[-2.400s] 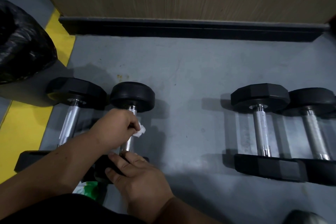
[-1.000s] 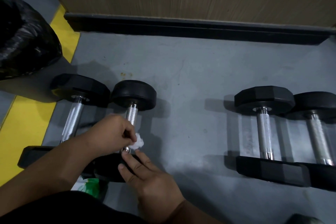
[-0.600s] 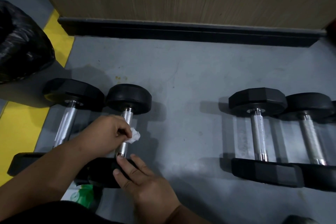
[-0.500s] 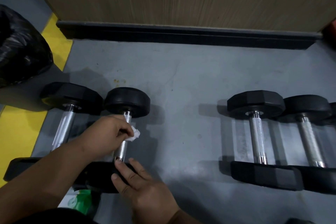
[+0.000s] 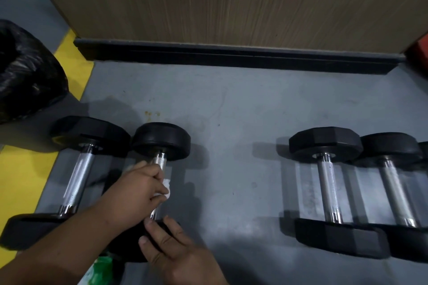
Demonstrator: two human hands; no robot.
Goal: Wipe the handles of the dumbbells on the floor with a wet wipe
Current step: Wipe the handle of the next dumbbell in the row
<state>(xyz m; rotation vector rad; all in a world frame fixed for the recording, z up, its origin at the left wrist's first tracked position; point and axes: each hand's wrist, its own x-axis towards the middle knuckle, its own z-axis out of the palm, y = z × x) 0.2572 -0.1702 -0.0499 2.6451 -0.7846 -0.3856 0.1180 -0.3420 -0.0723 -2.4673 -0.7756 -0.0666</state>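
Dumbbell heads (image 5: 161, 140) were seen in matte black, handles (image 5: 77, 179) in knurled chrome. A white wipe (image 5: 167, 188) was spotted, plus grey floor (image 5: 231, 111) edged by a yellow stripe (image 5: 20, 176), wood-grain panel (image 5: 231, 0), green-white packet (image 5: 99, 268), glossy black bag (image 5: 25, 71).

Left hand (image 5: 136, 188) wiping dumbbell handle (image 5: 159, 161) with wet wipe (image 5: 167, 188), right hand (image 5: 176, 252) steadying weight
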